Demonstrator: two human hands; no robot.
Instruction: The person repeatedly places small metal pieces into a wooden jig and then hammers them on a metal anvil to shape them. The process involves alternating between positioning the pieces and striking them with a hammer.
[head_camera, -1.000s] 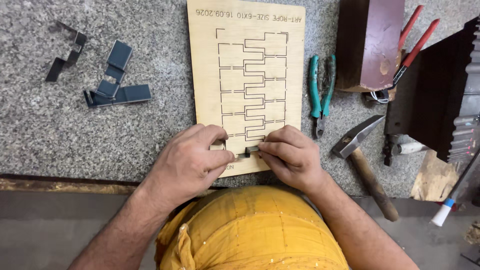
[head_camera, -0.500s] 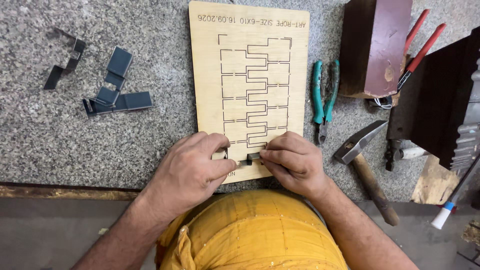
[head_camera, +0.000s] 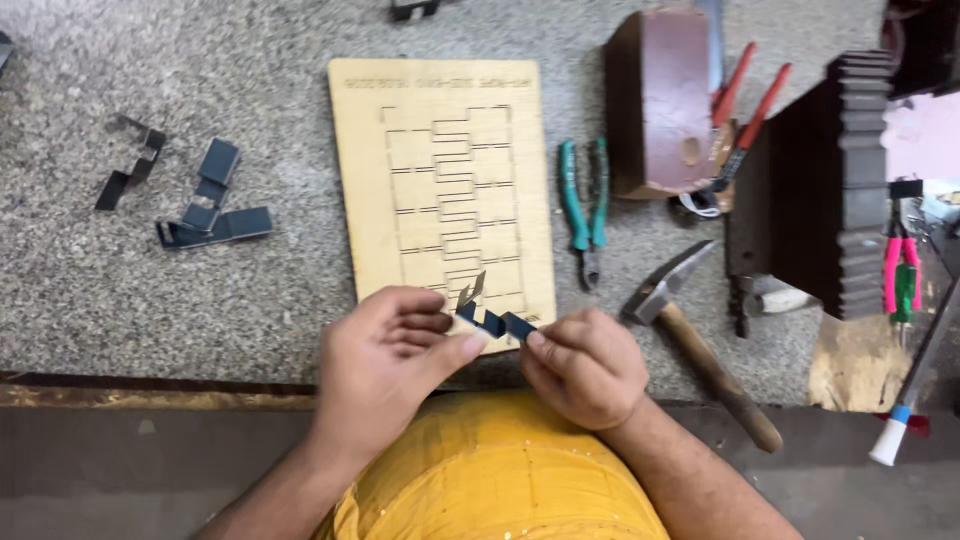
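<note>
A plywood board (head_camera: 440, 110) cut with a stepped pattern of thin slots lies on the grey stone bench. Just above its near edge, both my hands hold one bent dark metal strip (head_camera: 490, 318). My left hand (head_camera: 395, 350) pinches the strip's left end between thumb and fingers. My right hand (head_camera: 585, 365) pinches its right end. The strip is folded in a zigzag and one shiny end sticks up over the board.
Several bent dark metal strips (head_camera: 205, 210) lie left of the board. Green-handled pliers (head_camera: 583, 200) and a hammer (head_camera: 690, 330) lie to its right. A brown block (head_camera: 660, 100), red-handled tools (head_camera: 745, 110) and a dark ribbed block (head_camera: 810, 190) stand further right.
Both hands were pressed down on the board's near edge with the strip at the slots. Now they have lifted, holding the bent strip clear of the board.
</note>
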